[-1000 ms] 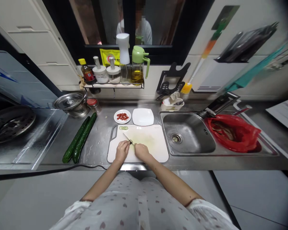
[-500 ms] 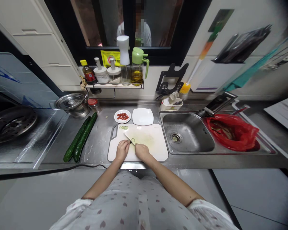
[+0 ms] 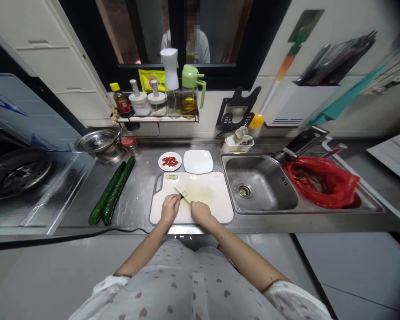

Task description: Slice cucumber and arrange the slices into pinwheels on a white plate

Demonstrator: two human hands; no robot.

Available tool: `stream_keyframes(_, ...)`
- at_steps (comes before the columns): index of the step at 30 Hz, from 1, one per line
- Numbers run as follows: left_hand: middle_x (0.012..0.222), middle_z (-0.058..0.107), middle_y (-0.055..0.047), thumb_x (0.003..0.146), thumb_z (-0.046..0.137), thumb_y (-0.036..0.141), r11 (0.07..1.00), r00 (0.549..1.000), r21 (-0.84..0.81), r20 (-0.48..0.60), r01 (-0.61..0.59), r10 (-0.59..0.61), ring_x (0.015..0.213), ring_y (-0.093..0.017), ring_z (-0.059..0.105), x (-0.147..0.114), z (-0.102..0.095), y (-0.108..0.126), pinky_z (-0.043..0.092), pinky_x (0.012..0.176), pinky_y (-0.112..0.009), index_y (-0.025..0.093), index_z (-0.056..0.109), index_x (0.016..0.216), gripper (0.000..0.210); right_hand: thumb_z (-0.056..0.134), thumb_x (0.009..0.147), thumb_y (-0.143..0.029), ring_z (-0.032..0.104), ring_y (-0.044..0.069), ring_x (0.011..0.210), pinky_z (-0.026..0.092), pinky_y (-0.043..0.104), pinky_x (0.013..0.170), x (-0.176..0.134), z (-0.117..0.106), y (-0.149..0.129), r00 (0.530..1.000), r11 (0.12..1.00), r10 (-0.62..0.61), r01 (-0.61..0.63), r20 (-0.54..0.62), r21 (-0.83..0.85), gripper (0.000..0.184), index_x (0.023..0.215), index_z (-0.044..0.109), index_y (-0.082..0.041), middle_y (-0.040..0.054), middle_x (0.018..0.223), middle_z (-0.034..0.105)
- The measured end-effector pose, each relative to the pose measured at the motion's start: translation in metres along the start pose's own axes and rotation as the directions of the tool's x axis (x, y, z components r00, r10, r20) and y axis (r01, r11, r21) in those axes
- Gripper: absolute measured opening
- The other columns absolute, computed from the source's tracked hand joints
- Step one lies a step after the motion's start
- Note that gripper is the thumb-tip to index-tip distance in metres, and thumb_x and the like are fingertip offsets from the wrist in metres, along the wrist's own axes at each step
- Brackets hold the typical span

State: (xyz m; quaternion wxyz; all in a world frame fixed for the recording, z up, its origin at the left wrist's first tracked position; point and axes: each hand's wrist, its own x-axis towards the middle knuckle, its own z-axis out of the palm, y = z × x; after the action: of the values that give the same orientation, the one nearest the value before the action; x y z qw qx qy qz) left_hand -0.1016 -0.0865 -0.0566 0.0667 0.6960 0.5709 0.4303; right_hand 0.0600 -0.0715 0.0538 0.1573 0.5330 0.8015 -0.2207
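Observation:
On the white cutting board, my right hand is wrapped round the handle of a knife, whose blade slants up and left. My left hand is closed just left of the blade, its curled fingers on a small, mostly hidden piece of cucumber with a dark green edge. One thin cucumber slice is by the blade, just past the fingertips. Several overlapping cucumber slices lie at the board's upper left. Two whole cucumbers rest on the counter farther left.
Behind the board stand a small plate of chopped red pieces and a white square plate. The sink is at the right, beside a red plastic bag. A steel pot and a seasoning rack are at the back left.
My right hand has shifted slightly right, drawing the knife back with it. My left hand has stayed almost in place on the cucumber piece.

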Motion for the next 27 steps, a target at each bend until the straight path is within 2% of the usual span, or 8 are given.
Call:
stream_keyframes(12, 0.097, 0.068, -0.007, 0.091, 0.049, 0.022, 1.000, 1.000, -0.007, 0.012, 0.011, -0.010, 0.094, -0.019, 0.060, 0.000, 0.000, 0.000, 0.051, 0.084, -0.036, 0.021, 0.068, 0.100, 0.021, 0.038, 0.088, -0.008, 0.063, 0.022, 0.106, 0.046, 0.029, 0.084, 0.018, -0.007, -0.011, 0.999, 1.000, -0.013, 0.014, -0.031, 0.027, 0.034, 0.115, 0.060, -0.011, 0.0163, 0.108, 0.068)
stream_keyframes(27, 0.095, 0.068, -0.008, 0.092, 0.048, 0.022, 1.000, 1.000, -0.001, 0.008, 0.021, -0.021, 0.093, -0.019, 0.060, 0.000, 0.000, -0.001, 0.051, 0.084, -0.036, 0.021, 0.068, 0.100, 0.021, 0.039, 0.087, -0.008, 0.064, 0.024, 0.102, 0.046, 0.031, 0.080, -0.016, 0.005, 0.014, 1.000, 1.000, 0.015, -0.015, 0.015, 0.002, 0.034, 0.112, 0.062, -0.012, 0.0178, 0.103, 0.069)
